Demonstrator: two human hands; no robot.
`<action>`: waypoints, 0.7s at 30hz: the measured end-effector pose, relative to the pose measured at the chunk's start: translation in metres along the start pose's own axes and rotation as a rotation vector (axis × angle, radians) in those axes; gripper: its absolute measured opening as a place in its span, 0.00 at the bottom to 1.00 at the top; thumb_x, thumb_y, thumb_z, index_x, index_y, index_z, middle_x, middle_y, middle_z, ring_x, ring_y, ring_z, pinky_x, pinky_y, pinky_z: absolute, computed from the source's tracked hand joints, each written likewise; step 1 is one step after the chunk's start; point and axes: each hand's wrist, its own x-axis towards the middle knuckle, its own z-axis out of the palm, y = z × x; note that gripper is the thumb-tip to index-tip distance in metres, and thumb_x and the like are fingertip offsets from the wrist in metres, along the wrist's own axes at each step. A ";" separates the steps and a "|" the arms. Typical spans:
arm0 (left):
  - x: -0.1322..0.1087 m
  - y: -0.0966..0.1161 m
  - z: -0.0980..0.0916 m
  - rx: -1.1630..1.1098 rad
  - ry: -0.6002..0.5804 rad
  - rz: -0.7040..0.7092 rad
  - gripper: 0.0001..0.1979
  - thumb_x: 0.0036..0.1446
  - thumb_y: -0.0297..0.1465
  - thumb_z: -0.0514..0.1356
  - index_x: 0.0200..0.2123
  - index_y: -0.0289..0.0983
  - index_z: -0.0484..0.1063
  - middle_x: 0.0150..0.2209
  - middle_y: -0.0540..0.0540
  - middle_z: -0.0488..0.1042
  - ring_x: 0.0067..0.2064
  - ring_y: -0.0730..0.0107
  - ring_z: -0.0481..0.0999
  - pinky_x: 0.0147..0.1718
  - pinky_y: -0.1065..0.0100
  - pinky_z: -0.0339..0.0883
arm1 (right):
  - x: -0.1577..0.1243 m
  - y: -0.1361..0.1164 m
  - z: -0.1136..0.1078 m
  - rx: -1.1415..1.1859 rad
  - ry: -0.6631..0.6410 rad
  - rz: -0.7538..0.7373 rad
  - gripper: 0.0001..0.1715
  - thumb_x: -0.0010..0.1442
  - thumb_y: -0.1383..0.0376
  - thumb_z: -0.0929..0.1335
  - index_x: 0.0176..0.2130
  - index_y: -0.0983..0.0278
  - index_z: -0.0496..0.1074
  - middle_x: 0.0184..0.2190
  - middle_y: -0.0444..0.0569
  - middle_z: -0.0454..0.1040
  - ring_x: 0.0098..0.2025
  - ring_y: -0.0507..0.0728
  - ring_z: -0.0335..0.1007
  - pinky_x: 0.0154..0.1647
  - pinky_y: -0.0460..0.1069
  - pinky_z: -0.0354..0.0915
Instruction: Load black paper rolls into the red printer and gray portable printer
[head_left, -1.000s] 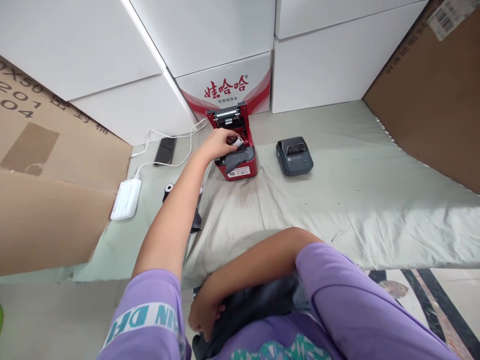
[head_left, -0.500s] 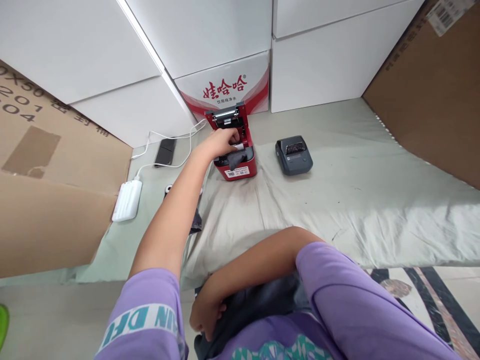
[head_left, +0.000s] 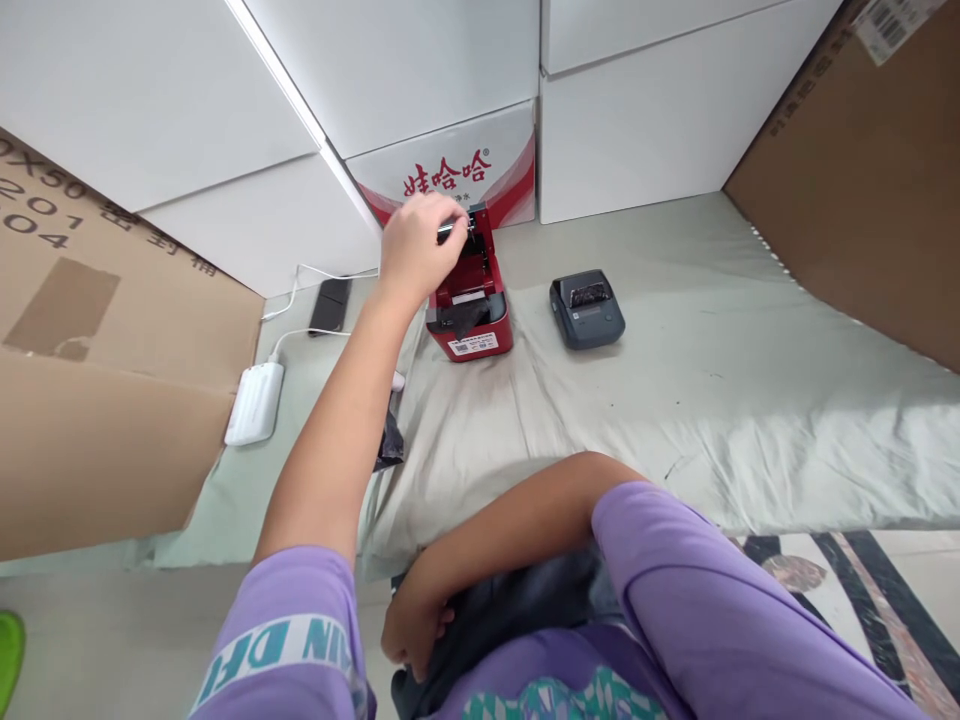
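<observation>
A red and black label printer point(head_left: 474, 342) sits on the cloth with its lid standing raised. My left hand point(head_left: 421, 240) is at the top of that lid, fingers curled over its edge and hiding part of it. Inside the open body a white strip shows, and a dark flap of material point(head_left: 465, 316) hangs over the front rim. My right hand point(head_left: 411, 632) rests low over my dark trousers, its fingers folded in with nothing visible in them. To the printer's right lies a smaller dark grey portable printer point(head_left: 588, 310).
A white power bank point(head_left: 255, 403) with a cable and a black phone point(head_left: 330, 305) lie at the left. Crumpled dark material point(head_left: 391, 440) is partly hidden by my left forearm. Cardboard boxes stand at the left point(head_left: 112, 420) and right point(head_left: 862, 200), white boxes point(head_left: 630, 130) behind.
My left hand has moved up and back from inside the printer's body to its raised lid. The white strip inside is now more visible. My right hand has stayed put.
</observation>
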 end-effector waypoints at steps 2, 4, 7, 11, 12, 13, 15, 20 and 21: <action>0.003 0.001 0.001 0.092 0.040 0.001 0.21 0.70 0.42 0.52 0.60 0.41 0.73 0.62 0.40 0.74 0.68 0.49 0.64 0.67 0.52 0.53 | 0.001 0.001 -0.001 0.018 -0.005 -0.022 0.26 0.55 0.59 0.71 0.12 0.59 0.62 0.10 0.42 0.68 0.15 0.58 0.70 0.12 0.48 0.60; 0.004 -0.001 0.003 0.168 -0.017 -0.015 0.23 0.72 0.43 0.48 0.62 0.41 0.70 0.63 0.38 0.73 0.69 0.50 0.64 0.68 0.50 0.49 | 0.004 0.003 -0.003 0.019 -0.049 -0.033 0.26 0.53 0.59 0.70 0.10 0.59 0.63 0.09 0.41 0.69 0.15 0.59 0.71 0.12 0.48 0.61; -0.003 0.000 0.001 0.247 -0.065 -0.015 0.25 0.74 0.43 0.42 0.58 0.42 0.73 0.60 0.39 0.76 0.64 0.54 0.69 0.67 0.52 0.51 | 0.009 0.007 -0.005 0.025 -0.121 -0.040 0.24 0.46 0.59 0.72 0.06 0.56 0.64 0.09 0.39 0.69 0.16 0.60 0.72 0.12 0.49 0.63; -0.030 0.010 -0.004 0.310 -0.111 -0.008 0.28 0.74 0.44 0.42 0.47 0.40 0.80 0.49 0.39 0.81 0.54 0.54 0.76 0.56 0.57 0.63 | 0.015 0.011 -0.008 0.050 -0.155 -0.064 0.22 0.43 0.61 0.71 0.05 0.54 0.65 0.09 0.38 0.69 0.15 0.59 0.73 0.12 0.48 0.62; -0.037 0.013 -0.004 0.322 -0.137 -0.010 0.28 0.73 0.45 0.43 0.44 0.39 0.81 0.47 0.39 0.82 0.52 0.53 0.77 0.53 0.58 0.65 | 0.016 0.011 -0.008 0.056 -0.165 -0.069 0.21 0.42 0.61 0.71 0.05 0.54 0.66 0.09 0.38 0.69 0.15 0.59 0.73 0.12 0.48 0.62; -0.043 0.015 -0.003 0.332 -0.159 -0.011 0.28 0.73 0.45 0.44 0.43 0.39 0.81 0.45 0.39 0.82 0.51 0.52 0.78 0.51 0.58 0.66 | 0.016 0.012 -0.008 0.066 -0.175 -0.074 0.20 0.42 0.61 0.71 0.05 0.53 0.66 0.09 0.38 0.70 0.16 0.59 0.73 0.12 0.48 0.62; -0.051 0.018 0.000 0.339 -0.185 -0.008 0.27 0.72 0.46 0.45 0.42 0.40 0.82 0.46 0.39 0.82 0.50 0.52 0.79 0.48 0.59 0.67 | 0.018 0.013 -0.008 0.088 -0.193 -0.075 0.19 0.41 0.62 0.71 0.05 0.53 0.67 0.10 0.38 0.70 0.16 0.59 0.74 0.13 0.48 0.63; -0.055 0.022 0.006 0.335 -0.211 -0.037 0.30 0.73 0.46 0.44 0.44 0.37 0.83 0.48 0.38 0.82 0.51 0.52 0.79 0.49 0.59 0.68 | 0.021 0.017 -0.006 0.140 -0.173 -0.065 0.19 0.40 0.63 0.71 0.05 0.53 0.67 0.09 0.37 0.69 0.14 0.59 0.72 0.10 0.47 0.61; -0.054 0.023 0.008 0.334 -0.212 -0.047 0.31 0.74 0.46 0.43 0.44 0.36 0.82 0.49 0.37 0.81 0.52 0.52 0.79 0.50 0.59 0.68 | 0.022 0.018 -0.006 0.147 -0.171 -0.058 0.18 0.39 0.64 0.71 0.05 0.53 0.67 0.09 0.37 0.69 0.14 0.59 0.71 0.10 0.47 0.61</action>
